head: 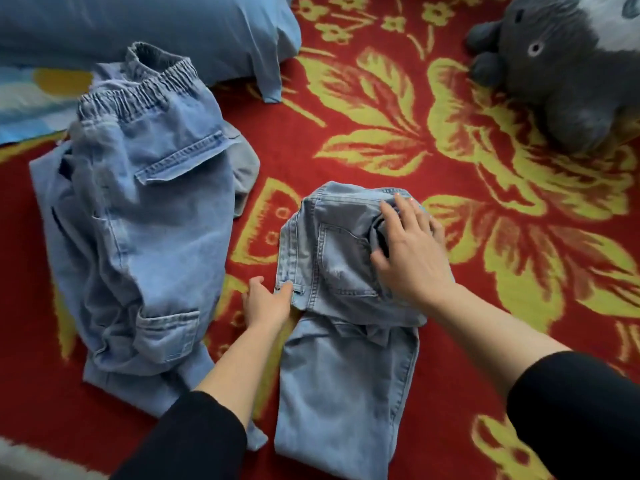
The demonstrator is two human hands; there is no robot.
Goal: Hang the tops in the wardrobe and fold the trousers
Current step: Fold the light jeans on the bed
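Mid-fold at near centre of blanket (381,109): pressing jeans (346,358) flat with spread-fingered right hand (412,254), relaxed left hand (268,303) touching waistband (289,251); likely next, doubling over, then other pair (138,220), left.

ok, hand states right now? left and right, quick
Left hand: open, thumb touching the waistband edge of the folded light-blue denim jeans.
Right hand: open, fingers spread, pressing flat on the same jeans.
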